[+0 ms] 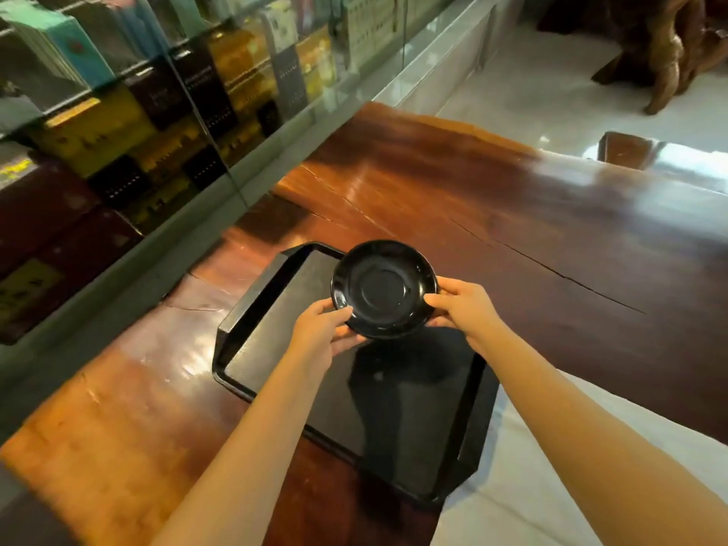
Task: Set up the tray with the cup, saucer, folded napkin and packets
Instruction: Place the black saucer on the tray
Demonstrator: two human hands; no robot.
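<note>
Hands [394, 321] gripping saucer [384, 287], seemingly above tray [252, 293]

Both bare forearms reaching forward from the lower edge of the view, converging toward the middle. Left hand [323, 333] set palm-inward, thumb lying over the near-left rim of the saucer [384, 287], fingers curled beneath it. Right hand [463, 307] mirrored on the near-right rim, thumb on top, fingertips tucked under the edge. Wrists roughly level, slightly bent inward, hands near each other but not touching. Left arm entering from the bottom centre-left, right arm from the bottom right corner, both nearly straight at the elbow. Saucer held between the two hands, pinched at opposite sides.
</note>
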